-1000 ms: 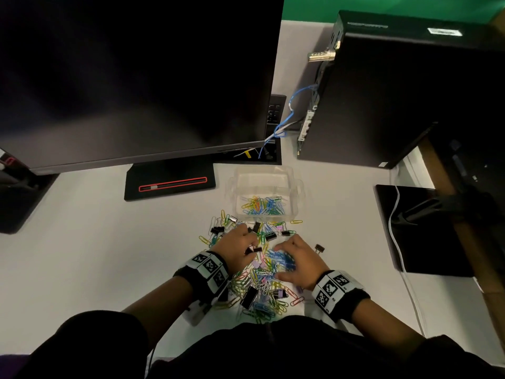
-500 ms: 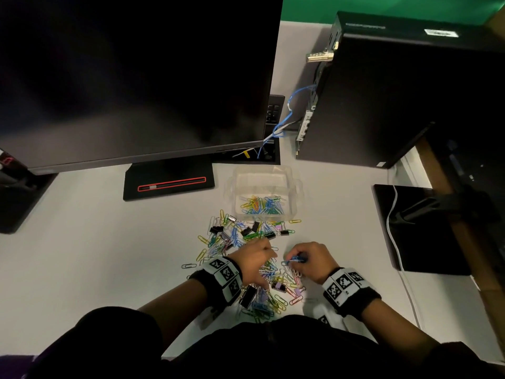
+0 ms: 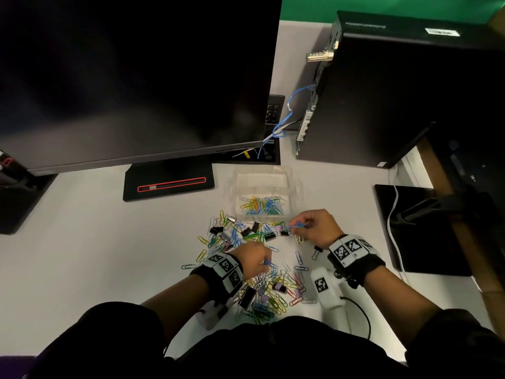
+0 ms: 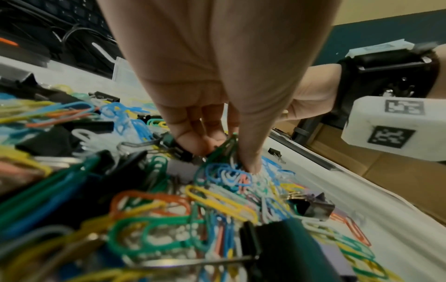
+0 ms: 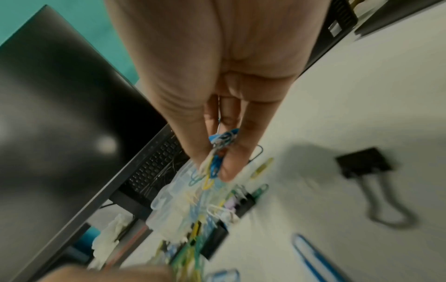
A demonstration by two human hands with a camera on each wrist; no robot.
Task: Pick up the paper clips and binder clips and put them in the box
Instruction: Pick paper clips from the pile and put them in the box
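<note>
Coloured paper clips (image 3: 269,285) and black binder clips (image 3: 247,296) lie scattered on the white desk in front of a clear plastic box (image 3: 296,187) that holds several paper clips. My right hand (image 3: 299,227) hovers just right of the box's near corner and pinches a bunch of blue and white paper clips (image 5: 217,152). My left hand (image 3: 265,265) is down in the pile, its fingers (image 4: 200,141) and thumb pinching green and blue paper clips (image 4: 226,150). A lone black binder clip (image 5: 364,162) lies on the desk right of the pile.
A large dark monitor (image 3: 131,77) with its stand base (image 3: 168,184) rises behind the pile. A black computer tower (image 3: 382,91) stands at the back right. A black pad with a white cable (image 3: 393,228) lies right. A white tagged device (image 3: 325,288) hangs under my right wrist.
My right hand has lifted from the pile with paper clips and moved forward and right toward the box. My left hand stayed in the pile, shifting slightly back.
</note>
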